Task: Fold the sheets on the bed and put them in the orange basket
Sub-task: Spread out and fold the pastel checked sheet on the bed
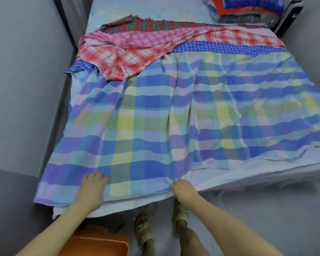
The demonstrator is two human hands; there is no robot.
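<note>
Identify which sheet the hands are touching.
The blue-and-yellow plaid sheet: left hand and right hand touch its near edge. The red sheet and pink sheet lie behind.

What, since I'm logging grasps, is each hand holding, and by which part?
The right hand pinches the big blue sheet at its near edge. The left hand lies on the sheet by that edge; whether it grips cannot be told.
</note>
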